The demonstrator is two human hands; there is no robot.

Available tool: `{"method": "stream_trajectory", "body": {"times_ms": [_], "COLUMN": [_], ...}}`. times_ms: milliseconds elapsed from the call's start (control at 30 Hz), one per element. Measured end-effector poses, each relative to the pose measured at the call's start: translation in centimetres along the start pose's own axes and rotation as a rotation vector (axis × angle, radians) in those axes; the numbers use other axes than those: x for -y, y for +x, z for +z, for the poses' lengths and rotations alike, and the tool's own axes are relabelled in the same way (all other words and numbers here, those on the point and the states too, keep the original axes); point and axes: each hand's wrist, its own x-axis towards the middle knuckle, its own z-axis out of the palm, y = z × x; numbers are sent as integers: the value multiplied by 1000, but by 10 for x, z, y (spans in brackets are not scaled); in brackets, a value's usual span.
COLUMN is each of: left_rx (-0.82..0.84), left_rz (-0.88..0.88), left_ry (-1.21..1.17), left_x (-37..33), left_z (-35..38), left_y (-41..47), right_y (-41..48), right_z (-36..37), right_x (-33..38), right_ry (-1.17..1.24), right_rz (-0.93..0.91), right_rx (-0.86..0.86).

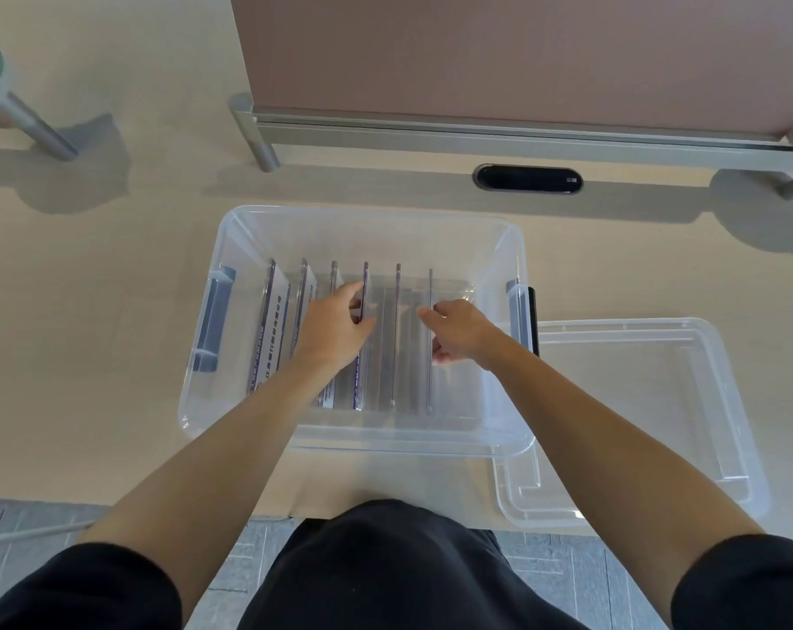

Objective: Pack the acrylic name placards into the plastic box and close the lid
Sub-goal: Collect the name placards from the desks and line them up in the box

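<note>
A clear plastic box (517, 247) with grey side handles stands open on the beige table. Several acrylic name placards (397, 311) stand on edge inside it in a row, left to right. My left hand (335, 327) is inside the box, fingers pinching the top edge of a middle placard (364, 379). My right hand (460, 331) is also inside, fingers curled around the rightmost placard (430, 384). The clear lid (635, 402) lies flat on the table to the right of the box, partly under its corner.
A pink desk partition (522, 52) on a metal rail with legs runs across the back. A black cable grommet (528, 178) sits behind the box. A metal stand (31, 120) is at the far left. The table's front edge is close to my body.
</note>
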Motion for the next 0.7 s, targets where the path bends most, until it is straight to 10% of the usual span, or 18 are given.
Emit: {"method": "stream_trajectory", "body": {"times_ms": [700], "left_rx": [37], "left_rz": [21], "left_ry": [65], "left_x": [-6], "left_z": [-6], "left_y": [-4], "right_y": [6], "right_z": [1], "right_x": [1], "right_ry": [-101], "right_rz": [-14], "right_rx": [-15]}}
